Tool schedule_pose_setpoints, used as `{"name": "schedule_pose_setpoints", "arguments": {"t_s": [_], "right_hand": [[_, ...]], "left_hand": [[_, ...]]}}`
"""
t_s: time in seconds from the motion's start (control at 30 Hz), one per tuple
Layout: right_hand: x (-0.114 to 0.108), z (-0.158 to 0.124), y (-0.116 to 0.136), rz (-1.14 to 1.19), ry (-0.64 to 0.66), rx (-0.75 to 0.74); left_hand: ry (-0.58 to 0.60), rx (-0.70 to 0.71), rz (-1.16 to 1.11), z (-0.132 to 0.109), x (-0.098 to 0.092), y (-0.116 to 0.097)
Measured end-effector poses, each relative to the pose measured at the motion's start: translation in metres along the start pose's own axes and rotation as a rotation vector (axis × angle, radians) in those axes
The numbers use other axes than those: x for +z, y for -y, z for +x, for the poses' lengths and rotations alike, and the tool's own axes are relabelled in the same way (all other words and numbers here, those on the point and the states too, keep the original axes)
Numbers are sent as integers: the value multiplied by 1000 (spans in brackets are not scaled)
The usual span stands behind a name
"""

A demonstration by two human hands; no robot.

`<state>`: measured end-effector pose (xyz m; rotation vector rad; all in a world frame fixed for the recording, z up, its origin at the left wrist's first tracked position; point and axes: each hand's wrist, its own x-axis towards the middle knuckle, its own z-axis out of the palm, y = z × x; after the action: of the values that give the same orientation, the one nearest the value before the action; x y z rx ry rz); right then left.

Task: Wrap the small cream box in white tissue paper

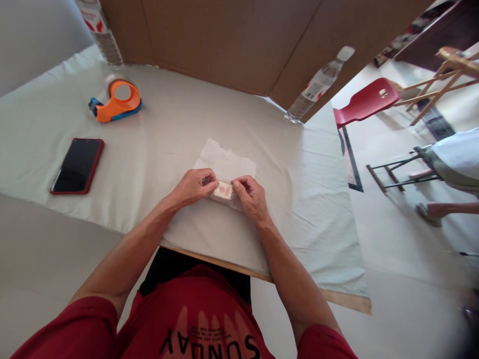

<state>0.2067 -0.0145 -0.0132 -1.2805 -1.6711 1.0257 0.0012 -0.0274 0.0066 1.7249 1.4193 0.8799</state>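
A small cream-coloured block point(224, 190) with red print on its top lies near the front edge of the table, on a whitish, partly see-through wrapping sheet point(223, 160). My left hand point(195, 186) pinches at the left end of the block, thumb and fingertips together. At the right end, my right hand point(251, 195) is closed in the same way, its thumb against the block's edge. Part of the sheet spreads out flat behind the block, and part shows in front of it between my hands. Whether my fingertips also grip the sheet is hard to see.
To the left lie a red-cased phone point(77, 165) and an orange and blue tape dispenser point(119, 101). A brown cardboard panel point(217, 45) stands at the back, with a water bottle point(107, 42) and another bottle point(318, 85) beside it. A person's leg point(441, 209) shows at far right.
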Motion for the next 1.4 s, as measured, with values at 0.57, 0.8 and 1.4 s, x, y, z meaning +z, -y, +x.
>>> {"name": "schedule_pose_setpoints", "arguments": {"t_s": [0.57,0.8,1.4], "right_hand": [[-3,1,-3,-7,-23,-53],[-7,0,-1,-90,-129,-153],[7,-22,16,-701,-64,-684]], "left_hand": [[14,-34,-24,-1,-1,-3],[10,-18,-24,-1,-1,-2],[1,-37,10,0,-2,-6]]}}
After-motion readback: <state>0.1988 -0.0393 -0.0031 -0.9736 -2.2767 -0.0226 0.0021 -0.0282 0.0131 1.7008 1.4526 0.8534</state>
